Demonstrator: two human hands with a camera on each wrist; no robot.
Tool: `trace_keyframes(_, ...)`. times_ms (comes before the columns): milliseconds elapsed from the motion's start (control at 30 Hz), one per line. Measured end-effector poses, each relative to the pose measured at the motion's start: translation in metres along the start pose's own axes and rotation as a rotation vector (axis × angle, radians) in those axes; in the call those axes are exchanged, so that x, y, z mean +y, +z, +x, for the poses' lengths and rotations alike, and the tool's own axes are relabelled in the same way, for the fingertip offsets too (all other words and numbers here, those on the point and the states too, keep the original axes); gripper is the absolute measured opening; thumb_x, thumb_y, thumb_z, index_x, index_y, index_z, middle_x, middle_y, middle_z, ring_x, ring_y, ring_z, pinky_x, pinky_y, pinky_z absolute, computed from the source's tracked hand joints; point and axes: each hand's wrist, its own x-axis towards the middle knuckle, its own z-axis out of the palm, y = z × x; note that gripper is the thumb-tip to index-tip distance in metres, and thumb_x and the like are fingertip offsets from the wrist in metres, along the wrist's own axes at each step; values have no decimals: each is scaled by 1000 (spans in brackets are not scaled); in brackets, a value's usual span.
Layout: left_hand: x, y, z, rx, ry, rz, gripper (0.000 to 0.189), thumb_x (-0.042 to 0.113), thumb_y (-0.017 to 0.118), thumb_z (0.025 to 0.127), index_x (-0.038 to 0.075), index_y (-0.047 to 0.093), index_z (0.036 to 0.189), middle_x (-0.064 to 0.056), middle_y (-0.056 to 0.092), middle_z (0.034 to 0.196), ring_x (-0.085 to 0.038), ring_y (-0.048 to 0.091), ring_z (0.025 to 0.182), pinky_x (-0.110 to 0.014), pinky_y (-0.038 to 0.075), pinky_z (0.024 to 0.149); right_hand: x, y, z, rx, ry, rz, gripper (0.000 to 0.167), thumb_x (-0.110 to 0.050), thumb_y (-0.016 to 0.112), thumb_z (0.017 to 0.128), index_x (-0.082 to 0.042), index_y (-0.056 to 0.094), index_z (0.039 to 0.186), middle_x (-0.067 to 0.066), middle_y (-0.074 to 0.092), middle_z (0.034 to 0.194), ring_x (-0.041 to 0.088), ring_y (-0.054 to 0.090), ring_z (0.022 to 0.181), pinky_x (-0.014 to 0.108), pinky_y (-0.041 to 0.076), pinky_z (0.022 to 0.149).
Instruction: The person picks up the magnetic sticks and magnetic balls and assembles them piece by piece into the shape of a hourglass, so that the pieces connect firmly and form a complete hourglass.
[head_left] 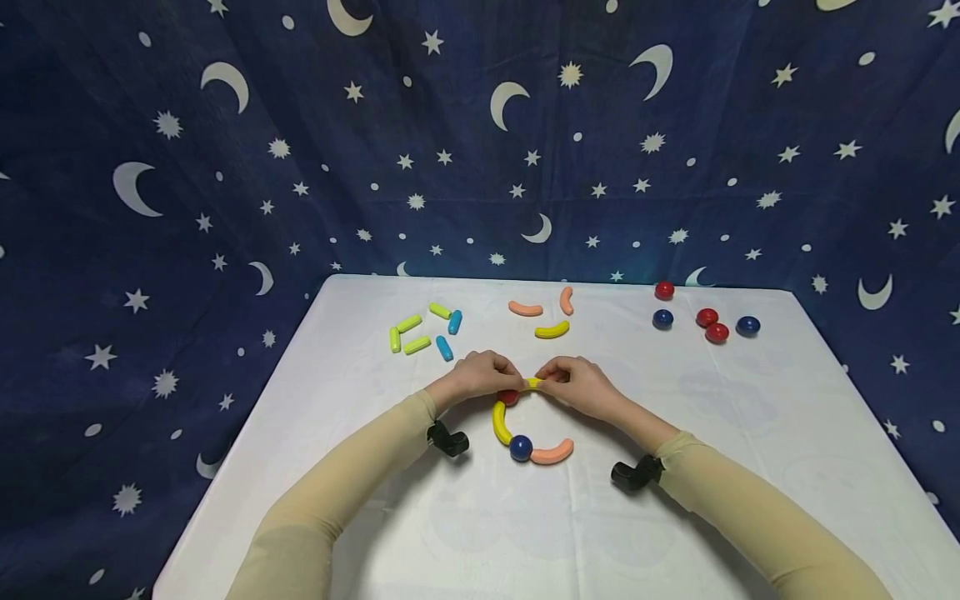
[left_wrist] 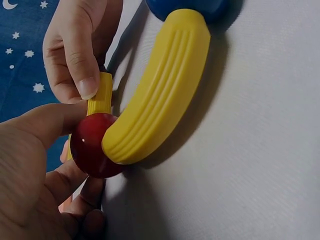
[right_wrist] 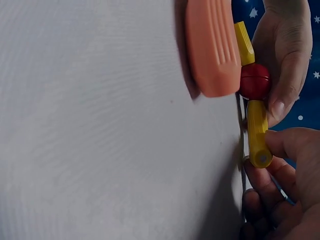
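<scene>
My left hand (head_left: 480,375) grips a red ball (left_wrist: 92,145) between thumb and fingers. Opposite it, my right hand (head_left: 581,385) pinches a yellow curved stick (right_wrist: 257,122) by its far end. That stick's near end meets the red ball. From the ball a second yellow curved stick (head_left: 501,423) runs toward me to a blue ball (head_left: 521,448). Joined to the blue ball is an orange curved stick (head_left: 552,452), whose other end is free. Together the pieces form an open arc on the white table. The left fingers partly cover the red ball in the head view.
Lime-green short sticks (head_left: 417,345) and two blue ones (head_left: 445,348) lie at the back left of the table (head_left: 420,533). Two orange curved sticks (head_left: 525,309) and a yellow one (head_left: 552,330) lie at the back middle. Several red balls (head_left: 707,317) and blue balls (head_left: 747,326) sit back right.
</scene>
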Motion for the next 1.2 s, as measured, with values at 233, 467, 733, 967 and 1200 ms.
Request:
trace_keyframes(233,0,0,1,0,-18,17,21,49,75,87,30,80,87,10,69,77,-20,51,95,-39,38,84,-2,3,3,-9,-17,35,20,-30,74,95,-15,74,109,-4,68,91,16,62,86,36,50,80)
trace_keyframes(467,-9,6,12,8,-31,30,19,51,77,86,32,80,85,10,68,76,-21,51,96,-40,37,82,8,-13,1,83,-17,33,23,-29,71,98,-12,74,114,1,71,102,19,63,95,41,50,88)
trace_keyframes(733,0,-1,2,-11,-32,15,20,49,76,87,29,81,88,8,68,80,-20,49,96,-37,37,80,48,-75,-2,377,93,-11,30,-24,64,101,-4,69,122,14,67,108,29,58,100,39,47,79)
trace_keyframes(967,1,0,-1,-13,-24,-24,19,45,76,88,27,81,89,7,69,79,-18,52,91,-32,39,74,75,-114,-9,560,186,-61,36,-23,62,101,-1,65,129,20,65,117,34,57,105,42,42,86)
trace_keyframes(1200,-1,3,-2,-12,-5,-43,18,46,77,88,28,80,88,6,70,77,-17,56,86,-30,40,71,88,-125,-10,603,298,-72,52,-24,64,99,2,53,143,28,54,137,44,56,117,56,40,99)
